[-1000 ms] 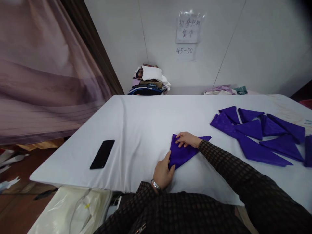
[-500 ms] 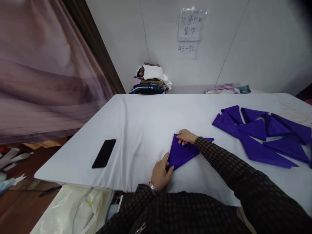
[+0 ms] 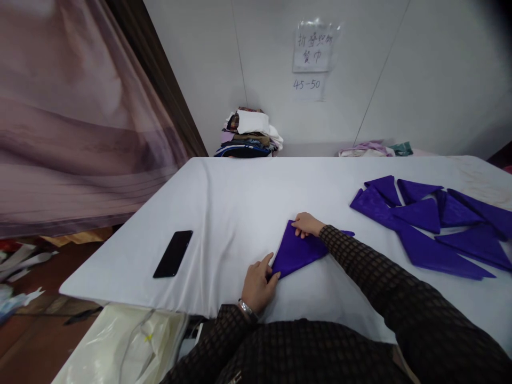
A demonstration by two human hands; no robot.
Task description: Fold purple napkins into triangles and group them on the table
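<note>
A folded purple napkin [image 3: 298,255] lies on the white-covered table in front of me, in a pointed triangular shape. My right hand [image 3: 307,224] is closed at its upper left corner, fingertips pinching or pressing the cloth there; my right forearm covers part of its right side. At the lower left corner is my left hand [image 3: 259,282], with thumb and forefinger spread to either side of the tip. The left thumb touches the napkin's edge. To the right lie several folded purple napkins [image 3: 418,213], overlapping one another.
A black phone [image 3: 173,254] lies on the left of the white tablecloth [image 3: 240,202]. Behind the table are a stack of folded clothes [image 3: 250,133] and more cloth [image 3: 368,149]. A curtain [image 3: 80,117] hangs at left. Plastic-wrapped material [image 3: 120,344] sits below the front edge.
My left hand has slid slightly down and left, toward the tip of the napkin's lower corner. My right hand stays at the upper corner. The whole view has shifted a little.
</note>
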